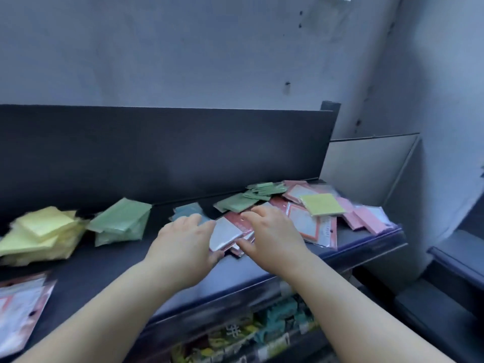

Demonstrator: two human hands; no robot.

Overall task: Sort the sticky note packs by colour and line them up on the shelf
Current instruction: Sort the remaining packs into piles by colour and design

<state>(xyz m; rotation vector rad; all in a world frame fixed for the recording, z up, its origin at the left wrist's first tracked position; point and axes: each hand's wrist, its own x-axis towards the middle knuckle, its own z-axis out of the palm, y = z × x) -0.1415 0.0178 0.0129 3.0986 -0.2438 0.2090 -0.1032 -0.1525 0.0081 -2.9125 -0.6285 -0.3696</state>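
A dark shelf (110, 260) carries sticky note packs. At the left lies a yellow pile (39, 234), beside it a green pile (119, 222), and a small blue pile (187, 212) sits behind my left hand. Both hands meet at mid-shelf on a stack of red-edged white packs (226, 235). My left hand (184, 246) grips the stack's near left side, thumb under its edge. My right hand (272, 231) holds its right side, fingers over the top. To the right lies a mixed heap with green packs (258, 192), one yellow pack (322, 204) and pink packs (366, 218).
More red-edged white packs (21, 307) lie at the shelf's near left corner. A dark back panel (157, 150) rises behind the shelf. Below the front edge, a lower shelf holds colourful goods (248, 334). A grey wall and a low step are at the right.
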